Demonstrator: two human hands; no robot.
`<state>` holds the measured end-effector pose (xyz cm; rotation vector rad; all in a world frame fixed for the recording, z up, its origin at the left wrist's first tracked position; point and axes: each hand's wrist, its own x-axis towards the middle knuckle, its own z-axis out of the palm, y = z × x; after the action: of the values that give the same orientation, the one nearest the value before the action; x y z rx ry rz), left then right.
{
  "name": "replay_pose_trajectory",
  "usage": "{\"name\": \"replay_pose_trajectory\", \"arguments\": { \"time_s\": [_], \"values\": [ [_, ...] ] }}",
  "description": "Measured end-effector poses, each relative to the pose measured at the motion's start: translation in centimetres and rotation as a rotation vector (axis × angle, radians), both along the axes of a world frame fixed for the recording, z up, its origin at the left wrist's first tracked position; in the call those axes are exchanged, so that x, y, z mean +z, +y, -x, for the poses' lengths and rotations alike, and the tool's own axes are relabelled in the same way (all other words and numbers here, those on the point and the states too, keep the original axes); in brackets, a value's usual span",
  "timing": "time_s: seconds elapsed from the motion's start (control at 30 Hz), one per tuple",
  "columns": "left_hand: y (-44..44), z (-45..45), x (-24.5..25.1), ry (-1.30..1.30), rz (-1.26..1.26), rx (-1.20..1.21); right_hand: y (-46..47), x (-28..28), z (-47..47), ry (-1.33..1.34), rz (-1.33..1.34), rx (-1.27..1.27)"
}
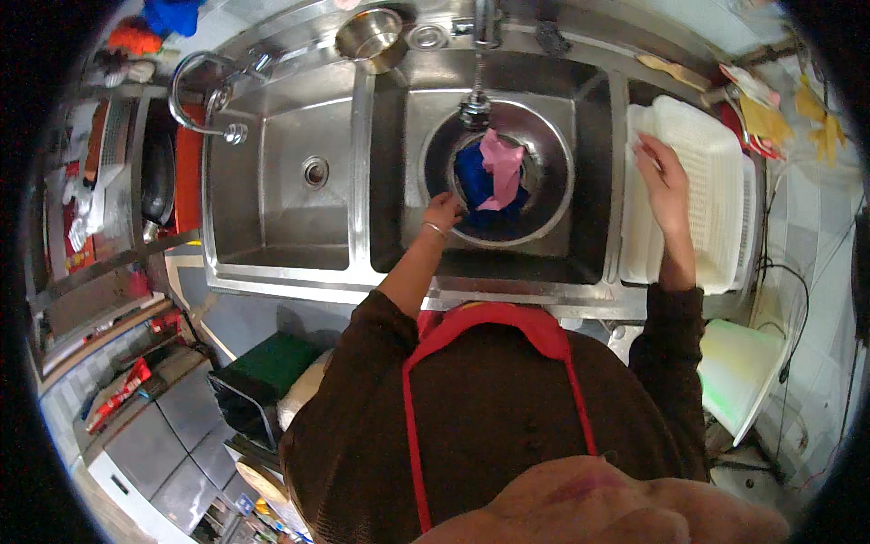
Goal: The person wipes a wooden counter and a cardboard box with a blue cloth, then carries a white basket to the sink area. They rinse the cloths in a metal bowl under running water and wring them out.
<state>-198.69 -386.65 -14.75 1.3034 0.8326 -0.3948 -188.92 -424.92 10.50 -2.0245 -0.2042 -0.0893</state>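
Note:
A round metal basin (565, 178) stands in the right-hand bowl of a double stainless steel sink (557, 268). In it lie a blue cloth (474, 173) and, on top, a crumpled pink cloth (503, 173). My left hand (444, 212), with a bangle at the wrist, is at the basin's left rim beside the blue cloth; whether the fingers grip anything is not clear. Over a stack of white plastic baskets (714, 197), right of the sink, my right hand (663, 173) is held with fingers loosely bent and nothing visible in it.
A pull-down faucet head (475, 111) hangs above the basin's back edge. Left of the divider, a curved faucet (178, 95) overhangs the second bowl (299, 224). A metal pot (370, 41) sits on the back ledge. A green-topped bin (275, 364) stands behind at left.

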Motion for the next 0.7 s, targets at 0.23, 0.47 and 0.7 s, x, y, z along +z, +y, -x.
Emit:
{"name": "replay_pose_trajectory", "arguments": {
  "time_s": [0.23,0.47,0.7],
  "values": [
    [-1.0,-2.6,0.1,0.057,0.254,0.171,19.2,-6.9,-20.6,0.089,-0.069,0.416],
    [-0.7,-2.5,-3.2,0.176,0.358,0.184,27.6,-6.0,-22.9,0.103,-0.026,0.458],
    [-1.8,-3.4,-8.7,0.249,0.299,0.276,25.8,-11.7,-19.5,0.228,-0.066,0.419]
  ]
}}
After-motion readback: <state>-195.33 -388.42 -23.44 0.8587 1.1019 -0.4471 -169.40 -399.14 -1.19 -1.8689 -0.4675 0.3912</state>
